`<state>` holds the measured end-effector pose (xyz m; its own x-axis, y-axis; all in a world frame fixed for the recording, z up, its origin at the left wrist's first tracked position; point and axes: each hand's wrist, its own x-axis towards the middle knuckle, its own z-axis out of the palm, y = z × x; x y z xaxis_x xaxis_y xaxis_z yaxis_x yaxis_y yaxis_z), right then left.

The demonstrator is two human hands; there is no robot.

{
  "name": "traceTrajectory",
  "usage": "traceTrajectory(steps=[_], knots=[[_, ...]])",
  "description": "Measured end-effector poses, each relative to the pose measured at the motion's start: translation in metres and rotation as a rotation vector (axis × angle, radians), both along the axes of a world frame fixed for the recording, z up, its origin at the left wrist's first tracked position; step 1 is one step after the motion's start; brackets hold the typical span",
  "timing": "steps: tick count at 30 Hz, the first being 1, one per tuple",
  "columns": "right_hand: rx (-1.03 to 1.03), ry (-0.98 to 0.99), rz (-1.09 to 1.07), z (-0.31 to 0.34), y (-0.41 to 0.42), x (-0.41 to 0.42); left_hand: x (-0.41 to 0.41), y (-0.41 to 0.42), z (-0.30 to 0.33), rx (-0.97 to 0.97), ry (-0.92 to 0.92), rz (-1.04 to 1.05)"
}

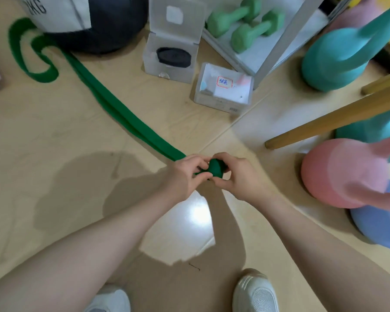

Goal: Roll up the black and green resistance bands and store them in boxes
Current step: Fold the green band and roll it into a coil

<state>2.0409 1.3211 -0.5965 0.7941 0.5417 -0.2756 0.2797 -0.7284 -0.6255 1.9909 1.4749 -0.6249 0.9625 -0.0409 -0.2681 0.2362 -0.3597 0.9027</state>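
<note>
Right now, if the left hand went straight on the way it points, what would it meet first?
The left hand points rightward, its fingers pinching the green band at the small roll. It would likely meet the right hand first, which grips the same roll.

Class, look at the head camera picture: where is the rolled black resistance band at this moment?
The black band lies rolled inside the open box at top centre of the head view, beside the dark weight ball and left of the closed labelled box.
</note>
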Motion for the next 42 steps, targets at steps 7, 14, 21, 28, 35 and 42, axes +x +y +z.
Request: traceTrajectory(steps=[7, 14, 21, 28, 35, 42], knots=[[-0.007, -0.059, 0.176, 0.083, -0.026, 0.013, 0.005, -0.012, 0.067, -0.260, 0.006, -0.013], [0.058, 0.001, 0.208, 0.070, 0.025, 0.007, -0.020, 0.017, 0.055, -0.070, -0.101, 0.097], [0.331, 0.105, 0.007, 0.042, 0.056, -0.002, -0.042, 0.048, 0.045, -0.113, -0.100, 0.262], [0.420, 0.066, -0.071, 0.022, 0.065, -0.010, -0.040, 0.061, 0.036, -0.375, 0.052, 0.276], [0.519, 0.209, -0.159, 0.023, 0.064, -0.007, -0.028, 0.063, 0.040, -0.375, 0.068, 0.345], [0.538, 0.392, -0.175, 0.021, 0.069, -0.009, -0.028, 0.065, 0.038, -0.468, 0.097, 0.430]])
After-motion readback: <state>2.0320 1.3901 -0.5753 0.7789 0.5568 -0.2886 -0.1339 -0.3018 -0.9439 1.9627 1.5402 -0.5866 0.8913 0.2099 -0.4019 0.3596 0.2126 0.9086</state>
